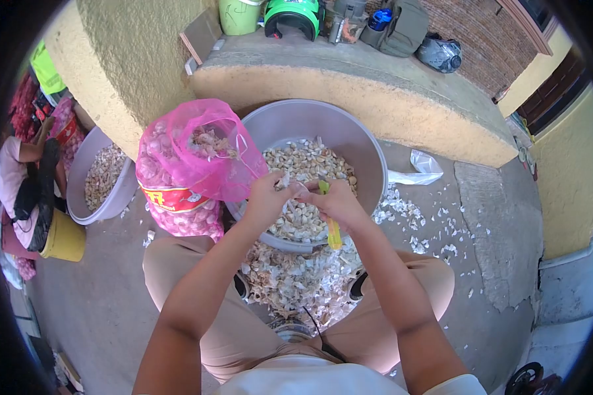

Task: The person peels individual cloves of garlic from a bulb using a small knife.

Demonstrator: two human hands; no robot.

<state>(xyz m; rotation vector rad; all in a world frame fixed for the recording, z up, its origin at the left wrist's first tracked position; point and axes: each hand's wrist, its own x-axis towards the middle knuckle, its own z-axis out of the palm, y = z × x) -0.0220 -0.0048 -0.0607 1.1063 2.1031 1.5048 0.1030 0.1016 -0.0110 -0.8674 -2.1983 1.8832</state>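
Yellow-green, the knife (331,222) sits clamped in the right hand (336,201), its long axis running down toward the person, while the left hand (265,197), just beside it, pinches a garlic clove (284,179) over the grey basin (349,138).

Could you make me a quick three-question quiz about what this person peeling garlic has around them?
1. True or false: the right hand holds a yellow-handled knife.
2. What colour is the mesh sack beside the left hand?
3. Where does the pile of peels lie: A) in the grey basin, B) on the ground between the knees, C) on the ledge?

Key: 1 true; 2 pink; 3 B.
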